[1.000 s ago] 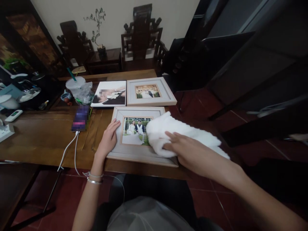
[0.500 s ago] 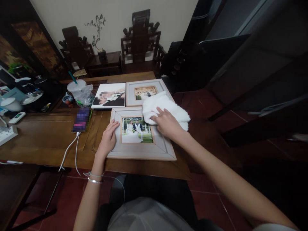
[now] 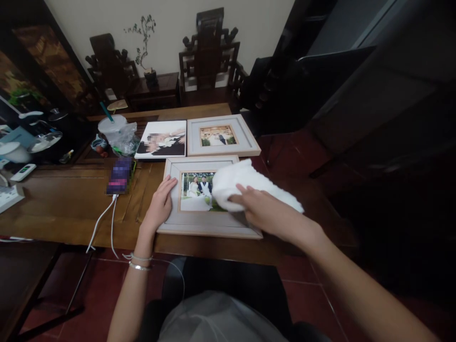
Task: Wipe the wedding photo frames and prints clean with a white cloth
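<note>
A pale wooden picture frame (image 3: 185, 223) with a wedding photo lies flat at the near edge of a wooden table (image 3: 60, 209). My left hand (image 3: 160, 204) rests flat on its left border, fingers stretched out. My right hand (image 3: 261, 211) presses a white folded cloth (image 3: 245, 183) onto the right half of the frame's glass, with its fingers laid over the cloth. The cloth hides the frame's right side.
Behind lie a second pale frame (image 3: 221, 136) and an unframed photo print (image 3: 162, 139). A phone (image 3: 120, 175) with a white cable (image 3: 101, 218), a plastic cup (image 3: 110, 127) in a bag and a remote (image 3: 21, 172) sit left. Dark carved chairs (image 3: 208, 57) stand behind.
My right hand has slid the cloth back from the frame's upper right corner toward me, onto the right part of the glass. The left hand has stayed in place.
</note>
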